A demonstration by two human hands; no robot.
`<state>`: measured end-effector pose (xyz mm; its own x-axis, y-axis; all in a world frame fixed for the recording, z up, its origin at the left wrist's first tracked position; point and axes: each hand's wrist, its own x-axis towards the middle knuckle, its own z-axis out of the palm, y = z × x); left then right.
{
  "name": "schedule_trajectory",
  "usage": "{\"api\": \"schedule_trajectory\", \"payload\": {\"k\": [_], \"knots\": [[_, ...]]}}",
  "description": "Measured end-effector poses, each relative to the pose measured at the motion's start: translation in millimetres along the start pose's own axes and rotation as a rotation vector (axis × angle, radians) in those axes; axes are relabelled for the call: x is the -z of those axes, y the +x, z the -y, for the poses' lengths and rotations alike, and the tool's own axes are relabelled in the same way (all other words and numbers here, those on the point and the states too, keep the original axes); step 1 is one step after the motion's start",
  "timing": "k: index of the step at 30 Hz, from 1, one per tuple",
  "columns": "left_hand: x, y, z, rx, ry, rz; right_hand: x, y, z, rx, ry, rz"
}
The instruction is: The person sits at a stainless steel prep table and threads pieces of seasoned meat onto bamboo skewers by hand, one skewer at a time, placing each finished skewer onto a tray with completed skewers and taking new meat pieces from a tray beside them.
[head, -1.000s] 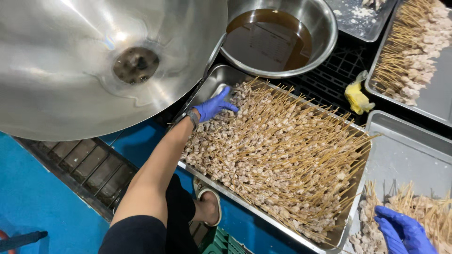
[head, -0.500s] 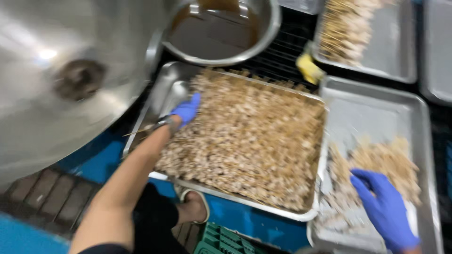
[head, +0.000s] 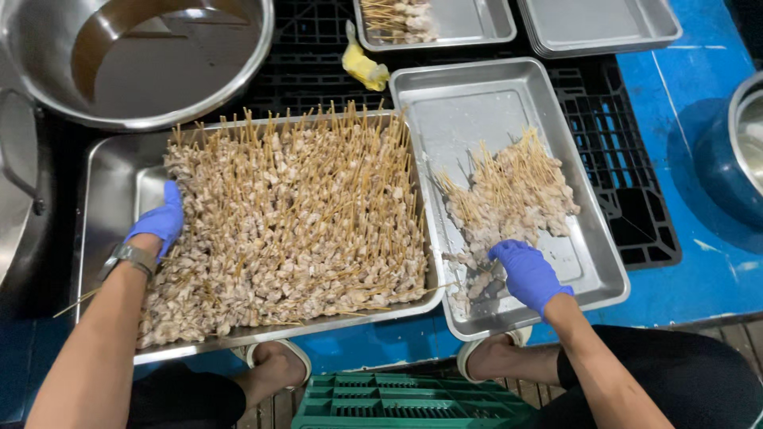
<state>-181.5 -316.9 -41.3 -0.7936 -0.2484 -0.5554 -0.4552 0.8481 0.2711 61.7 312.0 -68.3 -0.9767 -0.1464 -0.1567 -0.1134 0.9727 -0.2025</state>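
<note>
the left hand (head: 159,226) has slid down the big skewer pile (head: 286,230) in the large tray (head: 107,179), fingers flat; the right hand (head: 524,274), lately hovering, now clenches skewers (head: 509,195) in the side tray (head: 477,95).

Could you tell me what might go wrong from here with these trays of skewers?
The big tray is heaped, and skewer sticks jut past its far rim, so some could slide off. Pointed ends might pierce the thin blue glove on the left hand. The right hand presses near the smaller tray's front edge, which could tip it.
</note>
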Motion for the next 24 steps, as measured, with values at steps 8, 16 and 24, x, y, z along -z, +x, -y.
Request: {"api": "schedule_trajectory", "payload": {"k": [8,16,24], "knots": [[27,-14,-11,-0.094,0.094,-0.140,4,-13,2,-0.019,-0.135,-0.026],[65,-129,-43,-0.325,-0.083,-0.437,-18,-21,6,-0.082,0.046,0.049],[59,-168,-49,-0.437,-0.126,-0.479,-23,-17,-18,-0.139,-0.128,0.075]]}}
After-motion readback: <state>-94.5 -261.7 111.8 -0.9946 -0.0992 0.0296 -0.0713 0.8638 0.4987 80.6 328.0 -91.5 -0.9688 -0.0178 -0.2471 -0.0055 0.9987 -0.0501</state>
